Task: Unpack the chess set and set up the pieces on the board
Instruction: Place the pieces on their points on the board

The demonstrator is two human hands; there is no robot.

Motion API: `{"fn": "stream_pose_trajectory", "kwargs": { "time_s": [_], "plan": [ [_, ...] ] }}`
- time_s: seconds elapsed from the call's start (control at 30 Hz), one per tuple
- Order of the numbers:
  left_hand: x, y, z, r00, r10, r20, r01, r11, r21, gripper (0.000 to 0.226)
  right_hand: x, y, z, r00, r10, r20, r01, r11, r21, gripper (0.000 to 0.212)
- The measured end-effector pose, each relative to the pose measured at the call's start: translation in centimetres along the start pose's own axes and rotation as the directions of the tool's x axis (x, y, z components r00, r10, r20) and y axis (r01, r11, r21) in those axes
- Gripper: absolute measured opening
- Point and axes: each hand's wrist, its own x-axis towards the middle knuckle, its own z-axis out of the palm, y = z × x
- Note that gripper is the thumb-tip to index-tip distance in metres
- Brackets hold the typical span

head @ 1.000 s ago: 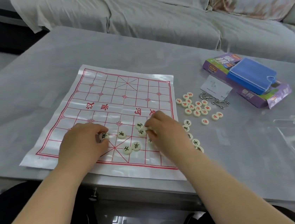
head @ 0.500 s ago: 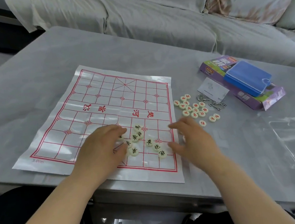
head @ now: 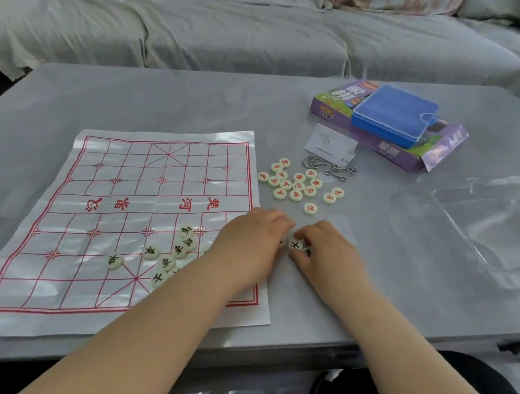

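Note:
The white chess board sheet (head: 122, 196) with its red grid lies on the left half of the grey table. Several black-lettered round pieces (head: 151, 251) sit loose on its near right part. A cluster of red-lettered pieces (head: 296, 184) lies on the table right of the board. My left hand (head: 251, 243) reaches across the board's right edge, fingertips down on the table, hiding whatever is under them. My right hand (head: 323, 251) meets it there, fingers curled round a black-lettered piece (head: 295, 244), with another piece just beneath.
A purple box (head: 441, 150) with a blue plastic case (head: 395, 116) on it stands at the back right. A white card (head: 330, 143) and metal rings (head: 335, 170) lie beside it. A clear plastic bag (head: 497, 218) covers the right. A sofa (head: 233, 31) lies behind.
My left hand has left the pieces on the board and crossed right, past the board's edge. My right hand drew in beside it and closed on a black-lettered piece.

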Motion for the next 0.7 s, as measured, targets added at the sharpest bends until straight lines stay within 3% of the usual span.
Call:
{"fn": "stream_pose_trajectory", "kwargs": {
  "time_s": [0.1,0.33,0.7],
  "plan": [
    [0.8,0.0,0.2,0.998,0.043,0.041,-0.045,0.998,0.039,0.048,0.3,0.4,-0.3,1.0,-0.01,0.011,0.01,0.999,-0.032,0.029],
    [0.9,-0.2,0.4,0.999,-0.012,0.052,0.008,0.997,0.072,0.029,0.3,0.8,-0.7,1.0,-0.019,0.008,0.019,1.0,0.013,0.026],
    [1.5,-0.5,-0.4,0.988,-0.151,0.041,0.153,0.987,-0.045,0.02,0.3,0.9,-0.5,0.998,-0.051,-0.022,0.051,0.998,0.02,0.025]
  ]
}}
